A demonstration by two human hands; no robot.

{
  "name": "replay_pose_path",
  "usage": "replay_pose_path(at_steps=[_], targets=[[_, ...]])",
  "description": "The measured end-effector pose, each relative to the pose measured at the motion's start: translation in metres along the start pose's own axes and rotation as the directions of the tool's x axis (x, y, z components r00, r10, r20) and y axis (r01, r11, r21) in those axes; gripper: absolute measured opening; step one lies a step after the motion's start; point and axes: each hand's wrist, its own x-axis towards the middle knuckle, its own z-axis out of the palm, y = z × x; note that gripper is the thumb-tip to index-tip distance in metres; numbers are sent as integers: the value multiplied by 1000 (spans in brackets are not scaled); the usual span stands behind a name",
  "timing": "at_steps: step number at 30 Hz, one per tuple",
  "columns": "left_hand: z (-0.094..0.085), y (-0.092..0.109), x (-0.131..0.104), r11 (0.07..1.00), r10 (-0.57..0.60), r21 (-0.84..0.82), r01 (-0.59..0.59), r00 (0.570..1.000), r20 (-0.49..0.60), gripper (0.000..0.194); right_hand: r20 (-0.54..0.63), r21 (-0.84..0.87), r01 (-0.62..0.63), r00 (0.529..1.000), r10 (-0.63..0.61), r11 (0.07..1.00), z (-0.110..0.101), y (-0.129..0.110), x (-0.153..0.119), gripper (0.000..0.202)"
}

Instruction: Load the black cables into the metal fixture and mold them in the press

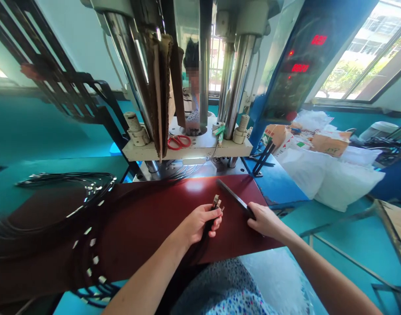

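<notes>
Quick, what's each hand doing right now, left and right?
Left hand: closed around a bunch of black cables, metal connector ends up.
Right hand: closed on a flat black bar.

The left hand (200, 223) closes over the black cables (205, 227), so how many it grips cannot be told; their metal connector tips (217, 202) are too small to read. The right hand (264, 221) covers the near end of a dark flat bar (233, 197). Left of the hands, the cable bundle (85, 245) smears into blur. Both forearms run off the bottom edge.
</notes>
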Motion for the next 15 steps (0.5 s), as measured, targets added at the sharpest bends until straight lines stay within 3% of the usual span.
replay_pose_path(at_steps=[2,4,6,10,12,15], targets=[[1,-4,-2,990,69,131,-58,994,-81,33,114,381,-42,993,-2,924,4,-7,-2,3],[3,-9,-2,945,163,309,-108,974,-156,32,215,713,-146,977,-16,686,11,-18,-5,5],[7,-15,-1,889,220,442,-116,957,-190,29,210,894,-178,977,-34,412,19,-31,-7,16],[17,-21,1,831,218,551,-75,956,-199,26,91,995,-90,996,-11,33,36,-57,-5,42],[20,-22,2,816,212,574,-64,958,-195,25,57,997,-56,998,17,-53,43,-65,-4,46],[22,-23,3,800,214,597,-63,959,-186,22,27,996,-23,998,49,-82,48,-68,-4,45]])
